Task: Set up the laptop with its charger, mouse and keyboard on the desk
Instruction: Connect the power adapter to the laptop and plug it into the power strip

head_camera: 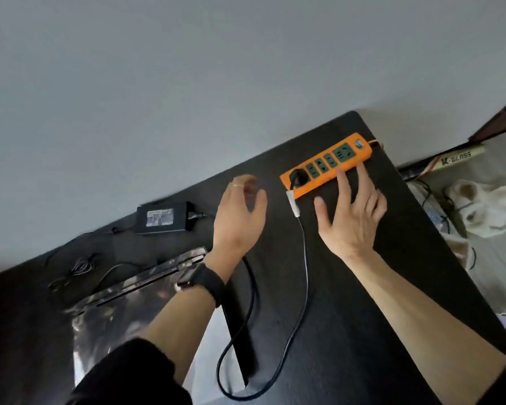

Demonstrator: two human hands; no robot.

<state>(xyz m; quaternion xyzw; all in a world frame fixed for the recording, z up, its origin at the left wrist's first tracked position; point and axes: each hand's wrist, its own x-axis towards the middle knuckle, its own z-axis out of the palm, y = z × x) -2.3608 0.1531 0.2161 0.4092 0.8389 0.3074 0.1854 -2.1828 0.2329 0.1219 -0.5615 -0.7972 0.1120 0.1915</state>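
An orange power strip with green sockets lies at the far right of the black desk. A black plug sits in its left end socket, and its cable loops toward the front edge. My right hand is spread flat, with straight fingertips touching the strip's near side. My left hand hovers left of the strip, blurred, fingers loosely curled and holding nothing. The black charger brick lies near the wall. The closed laptop with a dark patterned lid lies left of my left wrist.
Thin black cables lie tangled at the desk's left. The grey wall borders the desk's far edge. Off the right edge, the floor holds white cloth, wires and a long box.
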